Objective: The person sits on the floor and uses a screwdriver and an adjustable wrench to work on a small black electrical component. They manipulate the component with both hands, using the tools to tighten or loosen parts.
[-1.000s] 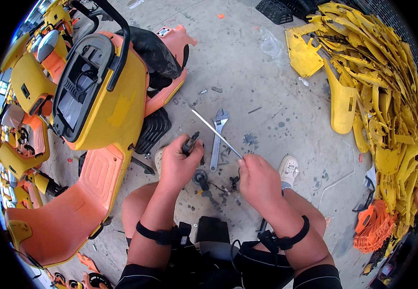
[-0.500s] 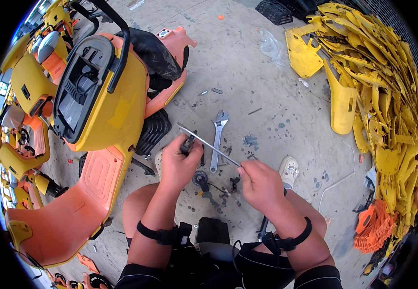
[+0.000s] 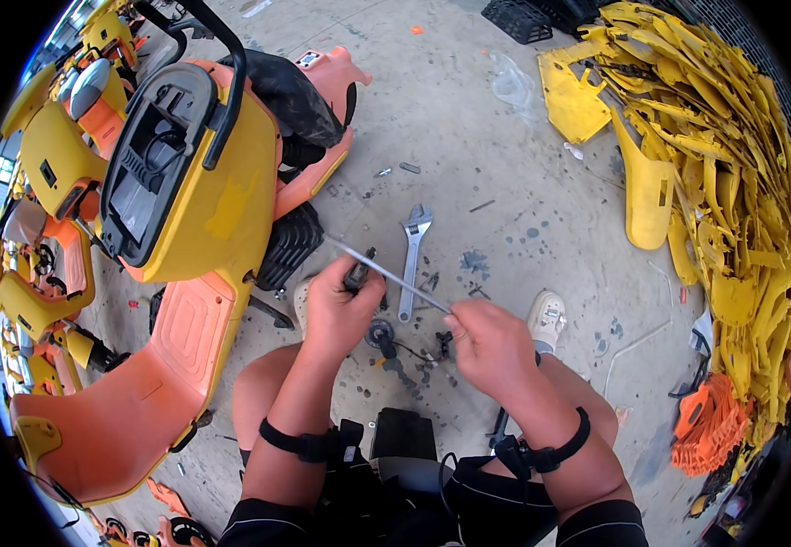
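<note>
My left hand (image 3: 345,301) is closed around a small dark metal part (image 3: 362,271), whose top pokes out above my fingers. My right hand (image 3: 491,337) grips a long thin silvery rod (image 3: 398,279), which crosses the dark part at a slant; whether they touch I cannot tell. On the floor beyond lies a large adjustable wrench (image 3: 412,251) among small dark bits. Under my hands, between my feet, sit a round dark metal piece (image 3: 380,337) and a black cable-like item (image 3: 432,351).
A yellow and salmon scooter body (image 3: 241,201) stands at my left, more scooters (image 3: 54,159) behind it. A tall pile of yellow plastic panels (image 3: 714,182) fills the right, with orange panels (image 3: 705,428) near its foot. Black crates (image 3: 514,23) and a clear bag (image 3: 512,87) lie farther back.
The rod has swung down and leftward from above the dark part to across it, and my right hand has moved slightly left and down. My left hand stays about where it was.
</note>
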`<act>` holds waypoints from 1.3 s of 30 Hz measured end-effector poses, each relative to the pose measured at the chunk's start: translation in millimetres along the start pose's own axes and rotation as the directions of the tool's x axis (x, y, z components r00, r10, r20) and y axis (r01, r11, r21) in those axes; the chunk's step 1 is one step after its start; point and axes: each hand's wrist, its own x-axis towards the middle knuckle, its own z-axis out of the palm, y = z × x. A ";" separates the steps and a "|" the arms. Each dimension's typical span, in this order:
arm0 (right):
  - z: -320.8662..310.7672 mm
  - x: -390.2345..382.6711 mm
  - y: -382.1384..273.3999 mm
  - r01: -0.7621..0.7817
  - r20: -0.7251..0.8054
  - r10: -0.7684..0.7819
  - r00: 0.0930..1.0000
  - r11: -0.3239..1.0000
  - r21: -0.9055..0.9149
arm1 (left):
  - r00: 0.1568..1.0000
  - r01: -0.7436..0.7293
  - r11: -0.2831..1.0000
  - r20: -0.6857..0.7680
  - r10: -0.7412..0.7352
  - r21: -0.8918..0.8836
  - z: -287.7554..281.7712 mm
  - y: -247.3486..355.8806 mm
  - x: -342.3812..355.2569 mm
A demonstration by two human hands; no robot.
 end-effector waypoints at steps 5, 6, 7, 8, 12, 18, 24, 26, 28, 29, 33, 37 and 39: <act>1.0 -2.2 -0.5 -0.009 0.001 0.009 1.000 1.000 -0.002 | 1.000 -0.004 1.000 0.013 0.004 0.010 -0.4 -3.4 -2.0; 1.6 -2.4 0.1 0.015 -0.004 -0.015 1.000 1.000 -0.005 | 1.000 0.000 1.000 0.006 0.000 -0.022 1.0 -2.1 -3.1; 1.9 -2.7 0.8 0.040 -0.009 -0.040 0.999 0.999 -0.008 | 1.000 0.005 0.999 0.000 -0.005 -0.054 1.8 -1.0 -3.9; 2.2 -3.0 1.6 0.030 -0.005 -0.030 1.000 0.999 -0.017 | 1.000 -0.001 0.999 0.007 0.002 -0.034 1.7 0.1 -4.0; 1.4 -2.0 1.3 0.002 0.014 -0.001 1.000 1.000 -0.024 | 1.000 -0.026 1.000 0.018 0.025 0.003 0.2 -0.2 -4.2; -2.7 2.6 3.6 -0.026 0.004 0.026 1.000 0.996 -0.082 | 1.000 -0.029 1.000 0.005 0.029 0.008 -0.3 -5.0 -4.0; -24.9 2.6 -2.1 -0.108 0.003 0.108 0.994 0.994 -0.027 | 0.989 -0.118 0.986 -0.071 0.128 0.121 -3.5 2.6 -2.1; -36.0 0.7 -11.0 -0.086 0.039 0.087 0.995 0.996 -0.037 | 0.977 -0.181 0.966 -0.079 0.198 0.184 -8.5 5.1 -1.8; -47.2 -1.7 -16.4 -0.087 0.080 0.093 0.992 0.994 -0.068 | 0.960 -0.249 0.933 -0.063 0.274 0.260 -12.5 4.4 -0.9; -49.0 -2.1 -17.3 -0.074 0.069 0.079 0.994 0.995 -0.071 | 0.949 -0.275 0.915 -0.067 0.307 0.296 -15.0 3.9 -0.3; -55.0 -5.0 -15.9 -0.032 0.058 0.040 0.998 0.992 -0.126 | 0.898 -0.371 0.816 -0.051 0.436 0.444 -18.9 -5.9 3.4; -60.0 -6.2 -13.9 0.003 0.062 0.008 0.998 0.985 -0.175 | 0.847 -0.443 0.739 -0.034 0.531 0.507 -19.7 -6.8 6.6; -61.9 -5.9 -11.0 0.009 0.062 0.001 0.998 0.986 -0.169 | 0.856 -0.424 0.738 -0.034 0.515 0.525 -20.0 -5.1 6.8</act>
